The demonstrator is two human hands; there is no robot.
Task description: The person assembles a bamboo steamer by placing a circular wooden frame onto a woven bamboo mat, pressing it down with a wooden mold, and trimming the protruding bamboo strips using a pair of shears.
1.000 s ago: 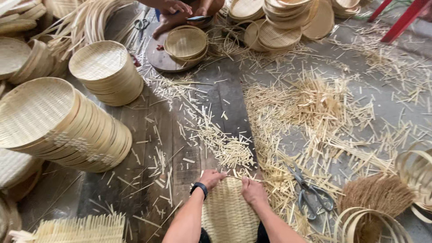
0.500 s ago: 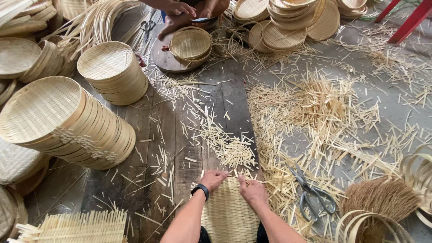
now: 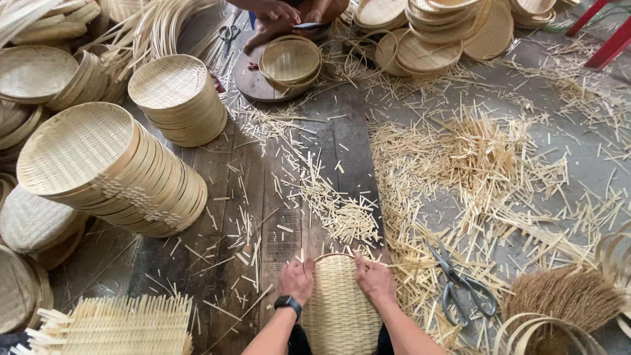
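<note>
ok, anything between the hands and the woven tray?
Nothing visible. The left hand and right hand both rest directly on the rim of the woven tray, one on each side. Loose bamboo offcuts lie just beyond its far edge.

Bottom edge cuts off the woven tray [image 3: 340, 309]; top edge crops another person's hands [image 3: 279, 10]; spiky mat [image 3: 118, 325] runs off too.

Both hands, left [image 3: 296, 279] and right [image 3: 374, 281], palms down, fingers curled, side by side.
</note>
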